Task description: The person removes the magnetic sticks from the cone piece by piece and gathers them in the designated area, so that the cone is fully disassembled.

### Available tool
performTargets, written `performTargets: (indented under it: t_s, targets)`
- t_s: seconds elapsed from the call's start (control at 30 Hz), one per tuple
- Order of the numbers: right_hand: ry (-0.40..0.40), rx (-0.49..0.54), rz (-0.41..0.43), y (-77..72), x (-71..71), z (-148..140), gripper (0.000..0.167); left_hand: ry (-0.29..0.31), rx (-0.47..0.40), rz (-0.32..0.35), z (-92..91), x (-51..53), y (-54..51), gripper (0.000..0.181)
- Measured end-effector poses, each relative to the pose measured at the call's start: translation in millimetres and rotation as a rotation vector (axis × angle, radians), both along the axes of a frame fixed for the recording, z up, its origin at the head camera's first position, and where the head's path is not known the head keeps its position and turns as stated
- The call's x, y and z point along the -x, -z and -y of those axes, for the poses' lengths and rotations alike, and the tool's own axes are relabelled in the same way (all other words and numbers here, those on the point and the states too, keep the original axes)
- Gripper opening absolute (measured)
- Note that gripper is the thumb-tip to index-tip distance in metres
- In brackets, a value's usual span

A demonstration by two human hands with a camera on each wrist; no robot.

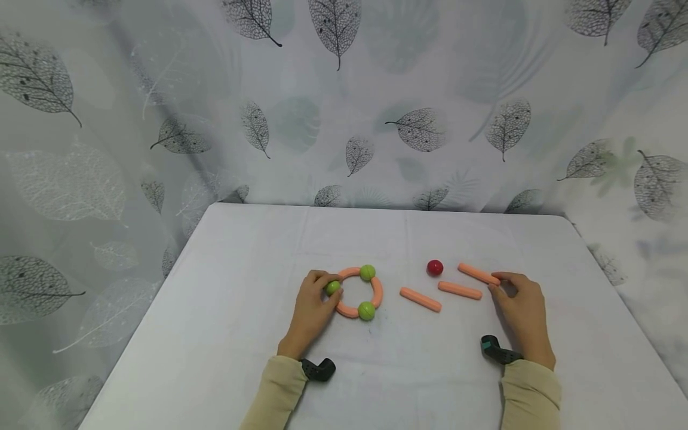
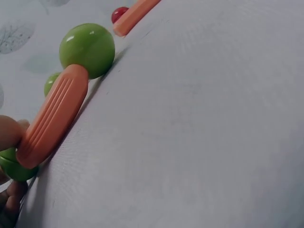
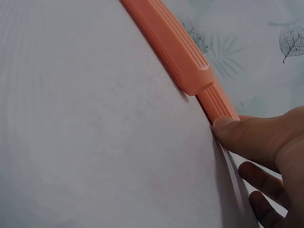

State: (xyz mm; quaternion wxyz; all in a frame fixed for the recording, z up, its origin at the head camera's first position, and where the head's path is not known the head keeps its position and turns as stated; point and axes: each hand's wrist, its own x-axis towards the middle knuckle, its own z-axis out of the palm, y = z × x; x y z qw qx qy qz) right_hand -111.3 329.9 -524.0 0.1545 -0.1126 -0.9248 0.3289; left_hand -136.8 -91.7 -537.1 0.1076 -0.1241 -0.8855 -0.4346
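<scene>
On the white table a ring is made of curved orange rods [image 1: 378, 291] joined by green balls [image 1: 366, 310]. My left hand [image 1: 314, 304] holds the ring's left green ball [image 1: 332, 288] between thumb and fingers. The left wrist view shows the thumb beside a curved orange rod [image 2: 54, 116], which meets another green ball [image 2: 90, 50]. To the right, my right hand [image 1: 521, 301] pinches the near end of a straight orange rod [image 1: 475, 272]. In the right wrist view the thumb presses that rod's end, and another rod [image 3: 171, 47] partly covers the rest of it.
Two more straight orange rods [image 1: 420, 299] lie between the ring and my right hand. A red ball [image 1: 435, 267] sits behind them, near the pinched rod's far end. The table's back edge meets a leaf-patterned curtain [image 1: 355, 119].
</scene>
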Motion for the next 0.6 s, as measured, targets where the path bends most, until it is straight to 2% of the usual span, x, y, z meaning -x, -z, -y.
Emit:
performTargets:
  t_s: [0.13,0.3,0.43,0.6]
  targets:
    - [-0.029,0.03,0.016,-0.3,-2.0,-2,0.033,-0.07,-0.009,-0.027,-1.1,-1.9,-2.7,0.024]
    - [-0.046,0.07,0.074,-2.8,-5.4,-4,0.04,-0.14,-0.019,-0.004,-4.3,-4.0,-7.0,0.024]
    - [-0.006,0.107,0.128,-9.1,-8.2,-1,0.044,-0.194,-0.028,0.023,-7.7,-7.4,-10.9,0.023]
    - [0.043,0.141,0.129,-20.7,-8.0,3,0.04,-0.258,-0.024,0.017,-8.8,-10.8,-13.4,0.02]
